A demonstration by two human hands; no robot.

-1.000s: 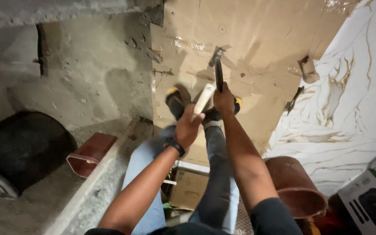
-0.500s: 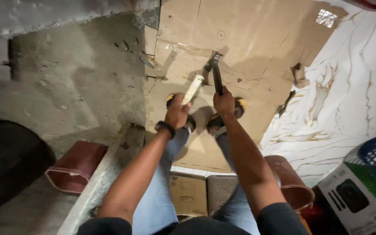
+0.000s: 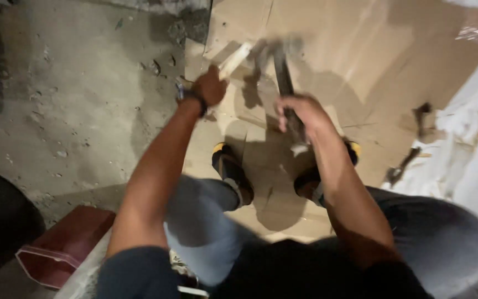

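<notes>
While blurred, the dark tool juts beyond right-hand fingers (wrapped round it)

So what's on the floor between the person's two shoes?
In the head view, only flattened brown cardboard shows between the left shoe and the right shoe, darkened by the person's shadow. Nothing else lies there.

Flattened cardboard covers the floor ahead of my shoes. A red-brown tube lies lower left on bare concrete; white marbled sheet at right.
</notes>
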